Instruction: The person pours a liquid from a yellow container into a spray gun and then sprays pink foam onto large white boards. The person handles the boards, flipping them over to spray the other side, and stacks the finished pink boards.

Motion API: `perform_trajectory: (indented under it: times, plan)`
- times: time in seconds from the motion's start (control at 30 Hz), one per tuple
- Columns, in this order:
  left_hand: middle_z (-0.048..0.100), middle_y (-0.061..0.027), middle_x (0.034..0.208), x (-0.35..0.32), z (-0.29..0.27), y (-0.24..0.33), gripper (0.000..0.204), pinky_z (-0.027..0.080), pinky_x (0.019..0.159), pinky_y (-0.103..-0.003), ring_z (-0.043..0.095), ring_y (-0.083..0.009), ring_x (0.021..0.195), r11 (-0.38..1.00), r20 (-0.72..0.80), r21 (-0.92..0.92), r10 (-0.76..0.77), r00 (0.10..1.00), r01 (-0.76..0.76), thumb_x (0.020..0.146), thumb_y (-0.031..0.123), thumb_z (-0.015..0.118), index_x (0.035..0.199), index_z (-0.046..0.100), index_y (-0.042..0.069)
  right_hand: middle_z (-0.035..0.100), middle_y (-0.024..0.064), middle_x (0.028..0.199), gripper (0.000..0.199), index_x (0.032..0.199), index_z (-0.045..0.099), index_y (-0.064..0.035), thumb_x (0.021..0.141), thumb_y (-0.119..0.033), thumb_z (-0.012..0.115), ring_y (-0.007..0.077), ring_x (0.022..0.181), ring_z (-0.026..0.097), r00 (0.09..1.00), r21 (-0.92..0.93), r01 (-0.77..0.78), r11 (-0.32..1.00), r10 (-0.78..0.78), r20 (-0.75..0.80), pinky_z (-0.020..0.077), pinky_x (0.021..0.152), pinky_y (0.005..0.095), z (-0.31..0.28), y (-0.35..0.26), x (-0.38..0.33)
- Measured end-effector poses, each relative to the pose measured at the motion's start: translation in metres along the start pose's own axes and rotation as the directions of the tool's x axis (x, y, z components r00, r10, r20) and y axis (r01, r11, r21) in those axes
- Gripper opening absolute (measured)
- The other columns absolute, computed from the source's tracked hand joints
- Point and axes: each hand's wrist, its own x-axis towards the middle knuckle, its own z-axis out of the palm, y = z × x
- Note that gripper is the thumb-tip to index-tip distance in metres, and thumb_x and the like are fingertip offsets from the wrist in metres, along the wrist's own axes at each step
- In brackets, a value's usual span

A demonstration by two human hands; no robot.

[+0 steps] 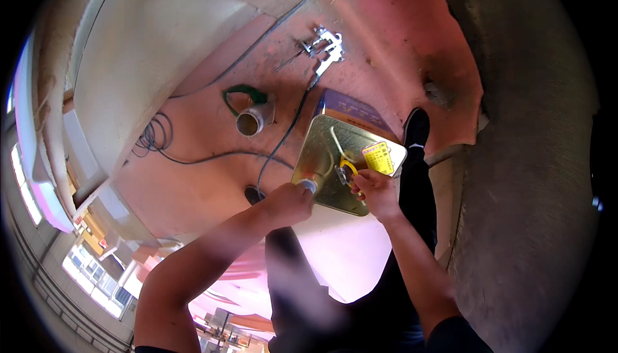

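Note:
A rectangular metal can point(320, 149) with a shiny gold top and a purple side stands on the pink floor between my feet. A yellow label point(378, 158) is stuck on its top. My left hand point(288, 205) is closed at a round whitish cap or spout point(308, 186) on the can's near left corner; the fingertips are partly hidden. My right hand point(376, 192) is over the top's near right part, fingers pinched on a small yellow-and-metal piece point(346, 171). Whether that piece is fixed to the can, I cannot tell.
Beyond the can lies a metal spray gun point(329, 50) with a dark hose point(301, 105). Left of it are a metal cup point(249, 123) and a green strap point(243, 90). Coiled cable point(154, 137) lies farther left. Large curved pale panels point(154, 37) rise on the left.

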Motion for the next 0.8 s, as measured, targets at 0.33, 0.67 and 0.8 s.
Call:
perform_trajectory:
  times: [0.33,0.67,0.8]
  plan:
    - [0.069,-0.0070,0.070,0.029,-0.020,-0.004,0.015,0.054,0.058,-0.040,0.070,-0.0293,0.068,0.953,0.304,-0.235,-0.114,0.946,0.191,0.079,0.020,0.064,0.079,0.074,0.010,0.068,0.0035,0.079,0.021,0.101,0.069,-0.0002,0.094,-0.019,0.063,0.0100,0.070,0.065,0.999,-0.001,0.047,0.999,-0.047,0.003,0.0527,0.059,0.0248,0.005,-0.005,-0.001]
    - [0.050,0.0042,0.059,0.034,0.018,0.070,0.022,0.031,0.037,-0.021,0.045,-0.0057,0.043,-0.646,0.651,-0.740,-0.758,0.044,-0.187,0.091,0.026,0.070,0.075,0.059,0.014,0.068,0.0157,0.073,0.017,0.092,0.072,-0.0077,0.087,-0.022,0.065,0.0316,0.068,0.069,0.947,-0.240,0.274,0.931,-0.305,-0.100,0.0544,0.064,0.0411,0.017,0.017,0.000]
    - [0.041,0.0079,0.057,0.048,0.033,0.117,0.026,0.032,0.045,-0.020,0.040,-0.0060,0.047,-0.671,0.772,-0.380,-0.609,0.181,-0.637,0.096,0.033,0.065,0.078,0.058,0.016,0.070,0.0165,0.082,0.018,0.099,0.072,-0.0098,0.088,-0.021,0.065,0.0349,0.078,0.069,0.854,-0.144,0.494,0.857,-0.510,-0.107,0.0548,0.071,0.0431,0.036,0.066,0.023]
